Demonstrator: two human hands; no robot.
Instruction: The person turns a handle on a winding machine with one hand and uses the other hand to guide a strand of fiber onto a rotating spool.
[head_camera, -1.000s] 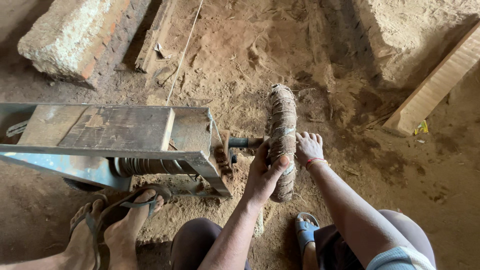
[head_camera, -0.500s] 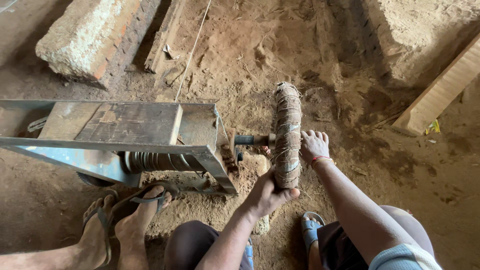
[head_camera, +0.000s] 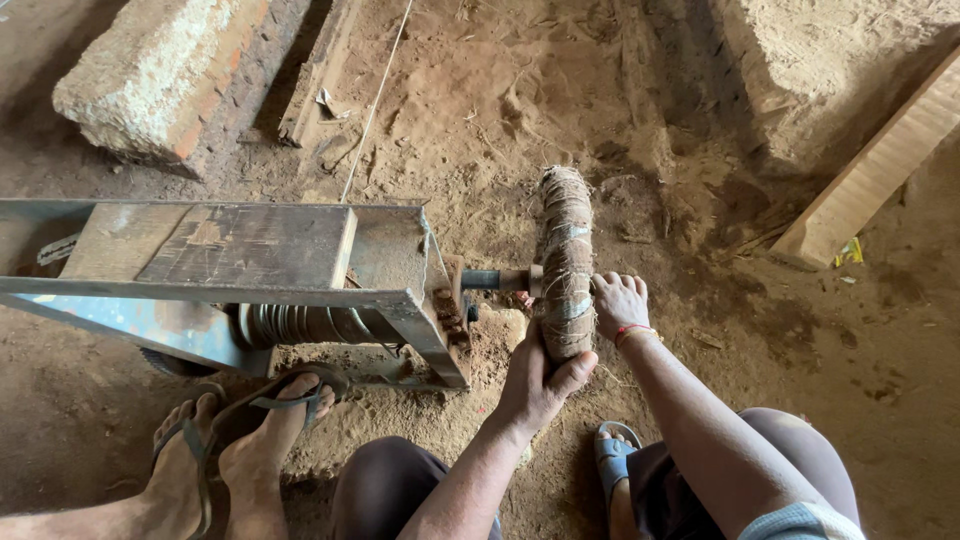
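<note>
1. The metal frame (head_camera: 250, 290) of the machine fills the left of your view, standing on bare dirt floor (head_camera: 480, 100), with a weathered wooden plank (head_camera: 240, 245) lying across its top. Keep your sandalled foot (head_camera: 270, 440) braced against its base so the frame sits steady while you work.

2. A laterite block (head_camera: 170, 70) lies at upper left and a pale wooden board (head_camera: 880, 170) leans at right; both are well apart from your hands and out of the way.

3. The fibre-wrapped wheel (head_camera: 566, 260) stands upright on edge, mounted on a short axle (head_camera: 495, 279) at the right end of the frame. It sits between your two hands, just in front of your knees.

4. Your left hand (head_camera: 540, 385) cups the wheel's lower rim from beneath, fingers closed around it and thumb laid across the near face. Hold firmly there, but keep the thumb clear of the axle side.

5. Your right hand (head_camera: 620, 303) rests on the wheel's right face, fingers curled narrow against the wrapping, not clasping it. Press evenly so the wheel stays square on its axle.

6. A thin string (head_camera: 375, 100) runs away across the dirt from the frame; mind it does not snag.
</note>
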